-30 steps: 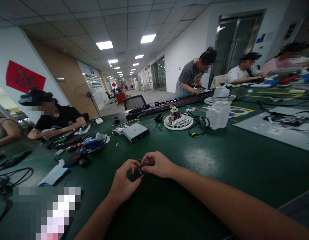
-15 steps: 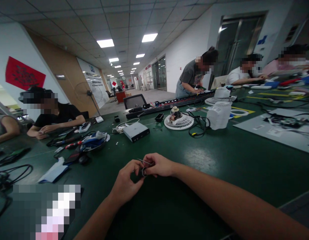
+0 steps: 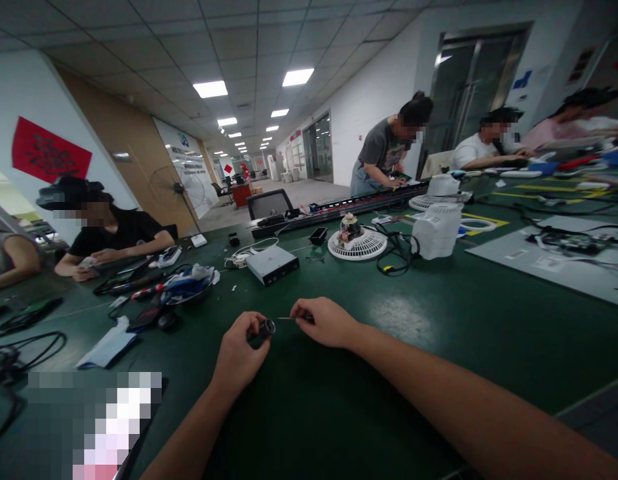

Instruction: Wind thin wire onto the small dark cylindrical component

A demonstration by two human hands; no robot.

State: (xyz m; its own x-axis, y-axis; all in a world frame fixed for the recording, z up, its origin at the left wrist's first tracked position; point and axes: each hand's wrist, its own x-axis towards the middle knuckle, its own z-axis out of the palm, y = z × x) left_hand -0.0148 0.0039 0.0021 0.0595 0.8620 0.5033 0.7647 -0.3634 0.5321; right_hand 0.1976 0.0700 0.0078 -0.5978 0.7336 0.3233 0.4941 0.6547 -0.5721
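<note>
My left hand pinches a small dark cylindrical part with a metal rim, held just above the green table. My right hand is closed on a thin metal pin or tool whose tip points left at the cylinder. A small gap separates the pin's tip from the part. Both forearms reach in from the bottom of the view.
A grey box lies beyond my hands, with a white fan grille and motor and a white housing further right. Cables, tools and a bowl sit at the left. Several people work around the table.
My hands have drawn apart: the right hand pulled the thin pin out to the right, and the left hand now shows the small cylinder by itself.
</note>
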